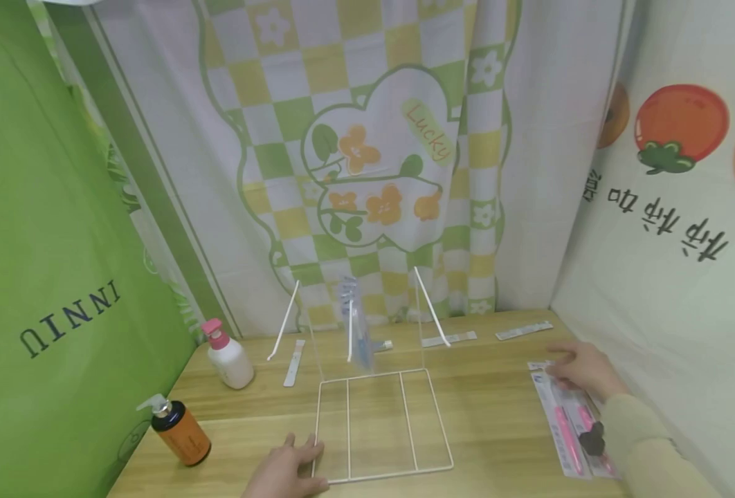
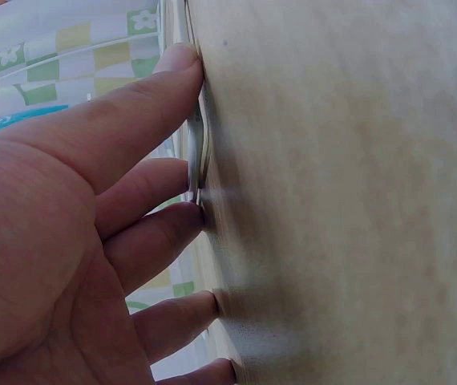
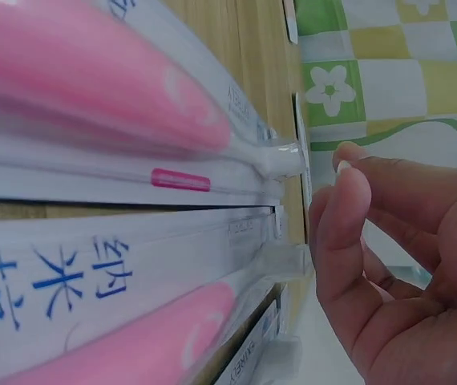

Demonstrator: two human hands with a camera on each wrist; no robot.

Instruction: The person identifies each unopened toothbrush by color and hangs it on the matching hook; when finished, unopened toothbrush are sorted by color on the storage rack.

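2 hands rest on the pale wooden table (image 1: 486, 415). Our left hand (image 1: 286, 474) lies flat, its straight fingers (image 2: 144, 233) pressing the near-left corner of the white wire-framed clear rack (image 1: 383, 425), which stands at the table's middle with 3 floor sections. In the rack's middle section leans 1 clear packet with blue print (image 1: 356, 332); we cannot make out its contents. Our right hand (image 1: 582, 370), fingers loosely spread and holding nothing, touches the top end of the glossy pink toothbrush packs (image 1: 567, 429) lying near the right edge; a dark blob hides part of them. Left of the rack stand a white pump bottle with pink cap (image 1: 227, 356) and an amber pump bottle (image 1: 177, 429). Behind lie 4 flat white strips (image 1: 523, 330).
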